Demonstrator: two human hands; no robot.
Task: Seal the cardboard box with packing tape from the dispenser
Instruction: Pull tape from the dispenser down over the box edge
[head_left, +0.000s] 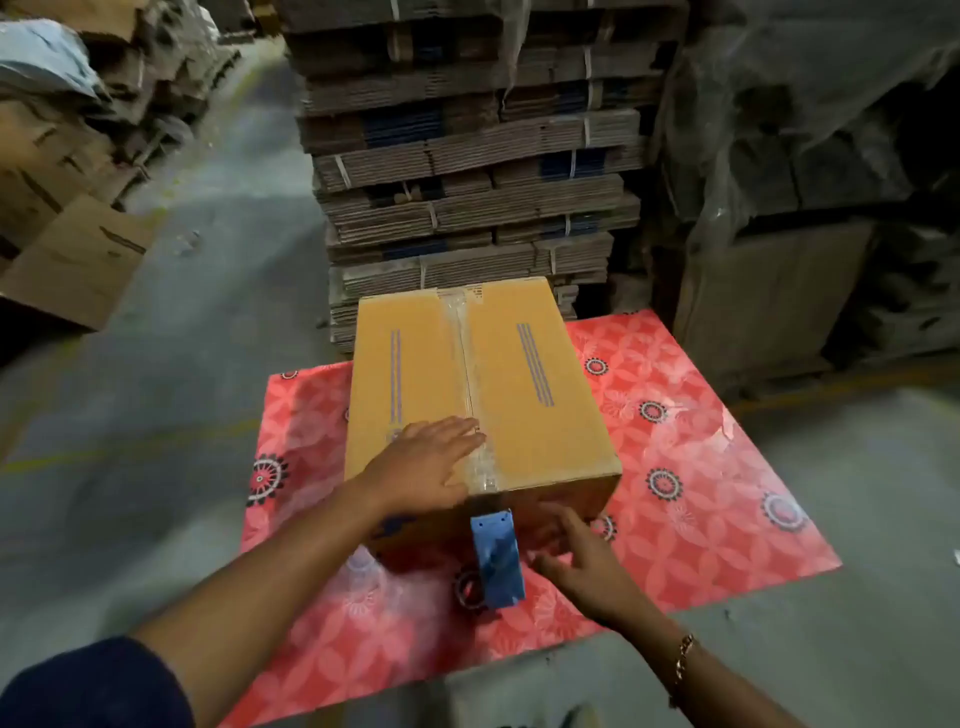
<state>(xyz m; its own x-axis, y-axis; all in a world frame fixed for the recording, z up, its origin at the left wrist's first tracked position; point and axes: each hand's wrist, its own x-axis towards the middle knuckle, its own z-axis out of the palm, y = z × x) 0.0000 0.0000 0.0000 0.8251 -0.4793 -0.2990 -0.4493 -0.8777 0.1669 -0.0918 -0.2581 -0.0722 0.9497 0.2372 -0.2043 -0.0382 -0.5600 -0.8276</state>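
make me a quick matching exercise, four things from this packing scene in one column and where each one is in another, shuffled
Things:
1. brown cardboard box
2. blue plastic tape dispenser
3. left hand
4. clear packing tape strip

Places:
A. flat on the box top, near its front edge
B. along the box's centre seam
C. on the red flowered sheet
D. against the box's near side, below the tape's end

Pairs: 1-C, 2-D, 3-A, 4-B
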